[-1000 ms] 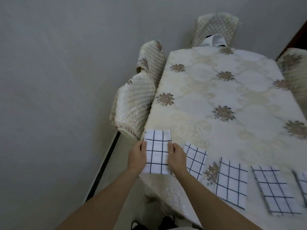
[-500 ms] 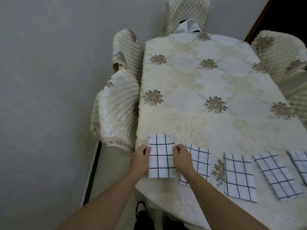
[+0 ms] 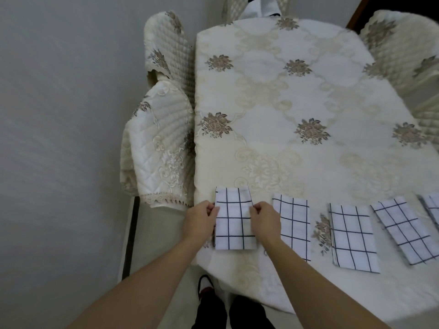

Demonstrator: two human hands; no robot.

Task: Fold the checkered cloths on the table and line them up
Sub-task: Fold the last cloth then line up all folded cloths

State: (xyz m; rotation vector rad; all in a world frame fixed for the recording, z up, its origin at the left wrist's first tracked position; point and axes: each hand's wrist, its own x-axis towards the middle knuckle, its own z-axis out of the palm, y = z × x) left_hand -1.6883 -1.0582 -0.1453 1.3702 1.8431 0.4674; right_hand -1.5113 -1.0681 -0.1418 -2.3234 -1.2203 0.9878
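Left hand (image 3: pixel 199 222): fingers pinch the left edge of the folded checkered cloth (image 3: pixel 234 230). Right hand (image 3: pixel 264 220): fingers pinch its right edge. Cloth lies at the table's (image 3: pixel 285 103) near left corner. Row of folded cloths (image 3: pixel 352 236): along the near edge, rightward. Quilted chair (image 3: pixel 154 148): beside the left edge.

Open room over far tablecloth (image 3: pixel 297 96). Near edge crowded (checkered cloths (image 3: pixel 351 236) in row, narrow gaps). Quilted chair (image 3: pixel 156 148) flanks left edge.
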